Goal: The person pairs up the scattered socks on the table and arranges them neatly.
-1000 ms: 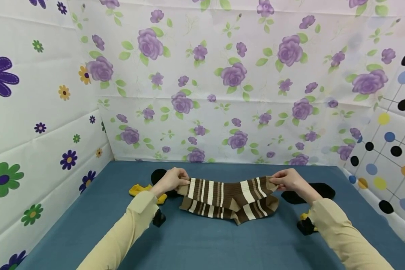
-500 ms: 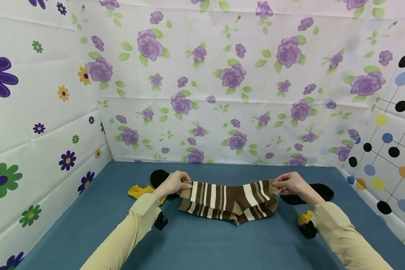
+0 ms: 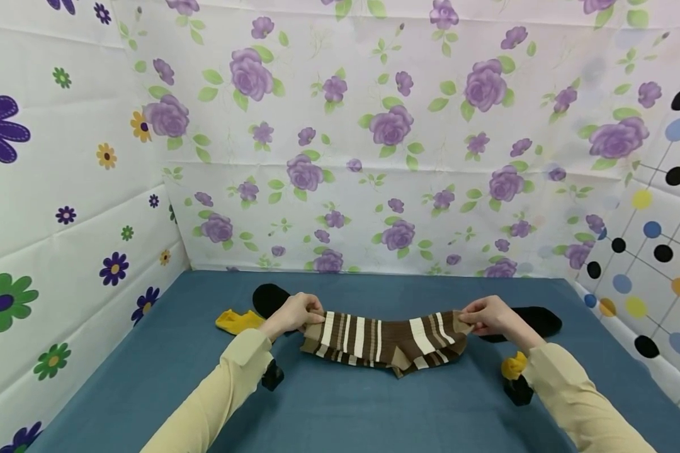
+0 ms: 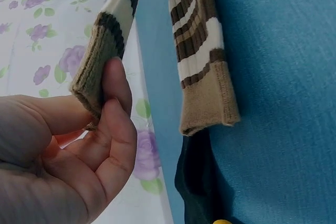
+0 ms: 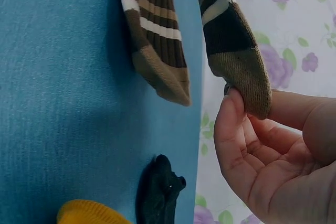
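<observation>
A brown, white and tan striped sock (image 3: 368,336) hangs stretched sideways between my two hands. My left hand (image 3: 296,313) pinches its tan cuff between thumb and fingers. At the other end, my right hand (image 3: 490,314) pinches the tan toe. Close beneath lies a matching striped sock (image 3: 340,358) on the blue tabletop, mostly covered by the upper one in the head view. The left wrist view shows the lower sock's tan cuff (image 4: 207,98) beside the raised one. In the right wrist view the lower sock's toe (image 5: 165,80) points the same way as the held toe.
Behind my left hand lie a black sock (image 3: 269,299) and a yellow sock (image 3: 238,321). Another black sock (image 3: 538,322) lies behind my right hand, with a yellow sock (image 3: 512,365) near that wrist. Flower-print sheets (image 3: 391,189) wall in the blue table (image 3: 374,415).
Both hands have come down toward the table, still holding the striped sock by its ends. It now covers more of the matching sock below.
</observation>
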`<state>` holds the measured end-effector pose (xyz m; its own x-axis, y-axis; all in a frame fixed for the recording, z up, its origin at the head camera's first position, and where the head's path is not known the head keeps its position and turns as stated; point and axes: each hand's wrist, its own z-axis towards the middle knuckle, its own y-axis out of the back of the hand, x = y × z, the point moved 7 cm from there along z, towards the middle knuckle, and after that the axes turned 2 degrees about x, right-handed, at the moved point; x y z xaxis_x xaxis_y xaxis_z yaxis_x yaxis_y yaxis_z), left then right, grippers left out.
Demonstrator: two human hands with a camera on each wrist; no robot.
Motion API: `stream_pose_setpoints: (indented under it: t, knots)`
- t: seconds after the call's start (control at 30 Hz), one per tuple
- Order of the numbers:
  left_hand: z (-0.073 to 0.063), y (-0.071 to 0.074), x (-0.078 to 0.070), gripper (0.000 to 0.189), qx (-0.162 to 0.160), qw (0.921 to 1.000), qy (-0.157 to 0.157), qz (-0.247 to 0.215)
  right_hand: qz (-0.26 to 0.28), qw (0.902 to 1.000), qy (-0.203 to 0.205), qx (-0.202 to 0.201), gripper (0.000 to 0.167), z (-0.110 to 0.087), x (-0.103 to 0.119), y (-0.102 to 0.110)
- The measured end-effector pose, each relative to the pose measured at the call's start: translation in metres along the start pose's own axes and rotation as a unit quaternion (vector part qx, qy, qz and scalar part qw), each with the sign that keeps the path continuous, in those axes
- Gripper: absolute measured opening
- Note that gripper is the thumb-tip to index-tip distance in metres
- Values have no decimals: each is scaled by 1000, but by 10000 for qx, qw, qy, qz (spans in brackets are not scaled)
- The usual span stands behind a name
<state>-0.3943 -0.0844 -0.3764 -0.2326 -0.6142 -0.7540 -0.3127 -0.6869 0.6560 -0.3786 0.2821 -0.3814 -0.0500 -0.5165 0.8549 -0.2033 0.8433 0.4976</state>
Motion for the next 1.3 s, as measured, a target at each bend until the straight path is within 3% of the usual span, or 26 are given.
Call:
stream_pose_setpoints:
  t: [0.63, 0.93, 1.3]
  knots:
    - [1, -7, 11, 6, -40, 9997, -81, 245, -300, 9994, -27, 193, 14, -1, -11, -16]
    - [2, -9, 20, 12, -119, 9998, 112, 128, -604, 9981, -136, 7, 12, -3, -10, -18]
    - [1, -12, 27, 13, -266, 9995, 124, 123, -1236, 9921, -86, -207, 11, 3, -10, -21]
